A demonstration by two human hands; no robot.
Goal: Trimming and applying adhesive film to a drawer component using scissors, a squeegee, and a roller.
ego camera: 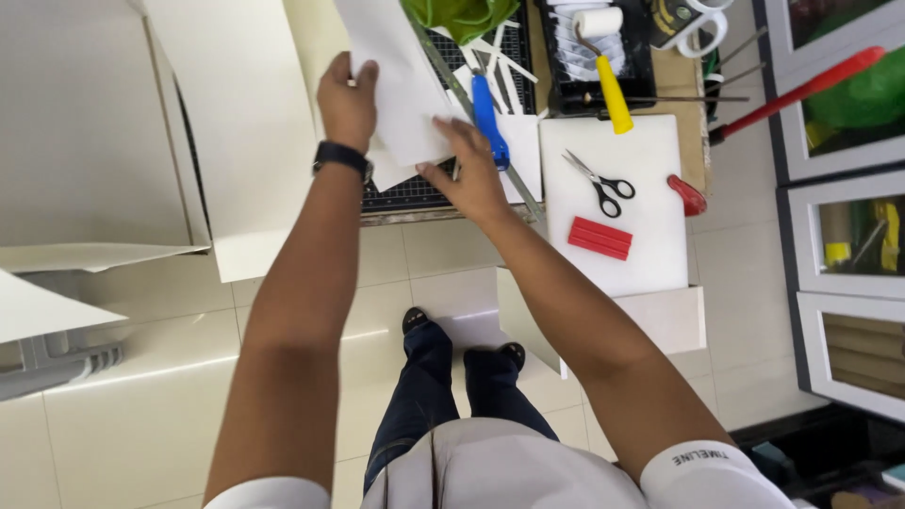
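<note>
Both hands steady a white sheet [401, 85] on the cutting mat [415, 193]: left hand [347, 104] pinching its edge, right hand [471, 174] pressing flat, fingers spread. Even pressure should keep it square.

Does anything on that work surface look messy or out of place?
Mostly tidy. Loose white paper strips lie scattered over the cutting mat near the top, like offcuts. The white sheet held by the left hand and right hand lies skewed to the mat's grid. Scissors rest neatly on a white board.
</note>
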